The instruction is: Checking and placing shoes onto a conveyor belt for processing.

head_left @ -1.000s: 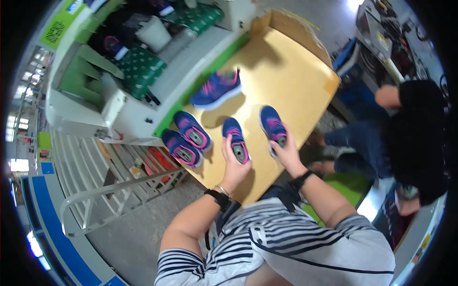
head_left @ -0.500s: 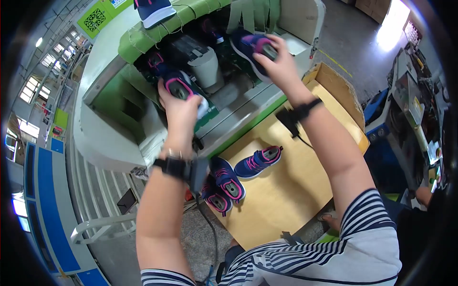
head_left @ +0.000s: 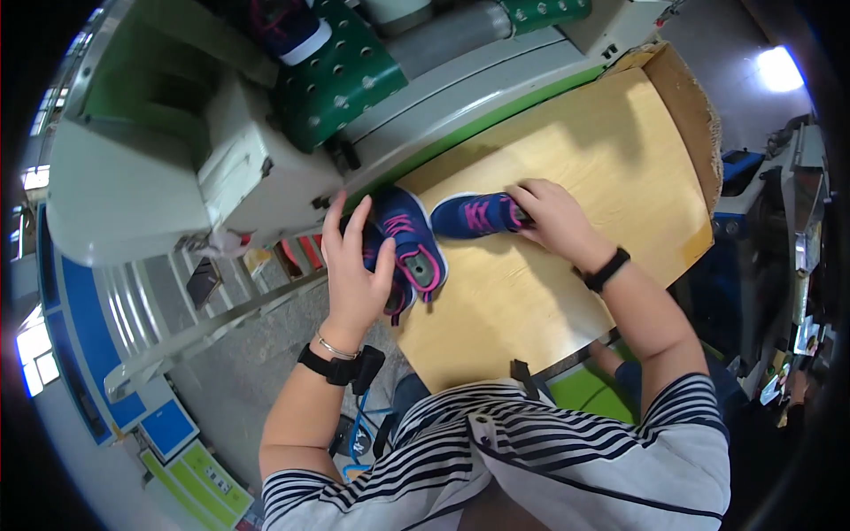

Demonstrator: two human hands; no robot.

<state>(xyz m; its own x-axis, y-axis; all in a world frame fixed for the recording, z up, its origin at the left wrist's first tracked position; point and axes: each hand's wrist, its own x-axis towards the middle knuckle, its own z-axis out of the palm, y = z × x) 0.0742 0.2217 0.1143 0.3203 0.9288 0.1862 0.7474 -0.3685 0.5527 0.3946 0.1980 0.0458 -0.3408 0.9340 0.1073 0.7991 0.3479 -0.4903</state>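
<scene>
On the wooden tabletop (head_left: pixel 513 301) lie three navy sneakers with pink laces. The rightmost sneaker (head_left: pixel 469 217) has my right hand (head_left: pixel 558 221) closed around its heel end. A middle sneaker (head_left: pixel 416 234) sits to its left, its pink-edged opening turned toward me. Partly hidden behind my fingers is the leftmost sneaker (head_left: pixel 400 296). My left hand (head_left: pixel 354 274) hovers over or beside it with fingers spread, holding nothing; contact is unclear. Another dark sneaker with a white sole (head_left: pixel 301 40) rests on the machine's green perforated belt (head_left: pixel 359 84), cut by the upper edge.
The machine's pale housing (head_left: pixel 133 168) and green-edged front ledge (head_left: pixel 496 111) border the table's far side. A grey roller (head_left: pixel 460 40) crosses the belt. A torn cardboard wall (head_left: pixel 691 115) edges the table's right. White rails (head_left: pixel 212 332) stand at left; other equipment (head_left: pixel 753 239) stands at right.
Both hands have let go of the sneakers at the machine and come back to the table. My right hand has taken hold of the rightmost sneaker. The view has tilted downward.
</scene>
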